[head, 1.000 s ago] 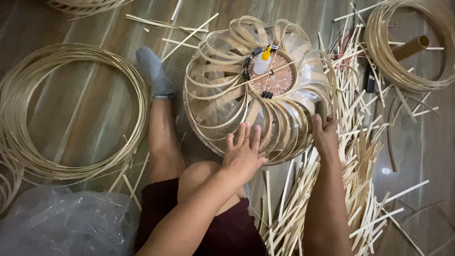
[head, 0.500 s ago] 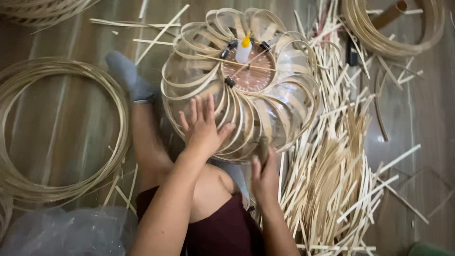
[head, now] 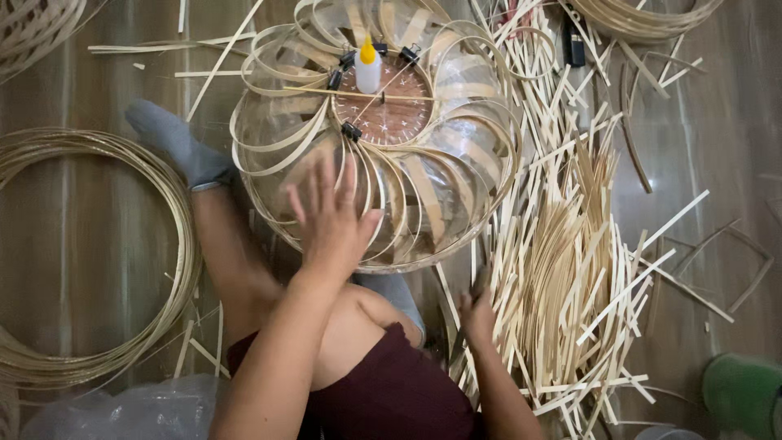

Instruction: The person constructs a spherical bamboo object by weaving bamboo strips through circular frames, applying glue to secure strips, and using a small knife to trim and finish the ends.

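Person sits on the wooden floor (head: 98,244), legs spread around a round lampshade (head: 375,138) built of looped bamboo strips.

Left hand (head: 330,216): fingers spread wide, palm flat on the near-left curve of the lampshade, gripping nothing, just pressing on it.

Right hand (head: 476,314): low at the near edge of the pile of bamboo strips (head: 562,269), to the right of the lampshade. Fingers curl among the strips; cannot tell whether it has one pinched or only touches them.

At the hub, a dark wooden disc (head: 391,114) carries black binder clips (head: 351,130) that pin the strip ends. A glue bottle (head: 368,69) with a yellow cap stands on it.

Left of the leg: a large coil of thin cane (head: 175,244). Grey sock (head: 175,147) on the far foot. Green object (head: 745,391) near right, cut off by the frame.

Judgement on doing this well: keep the flat palm light, since the loops look springy and hard pressure could flatten them or pop a clip. Take one straight, unsplit strip from the pile, not a bundle.
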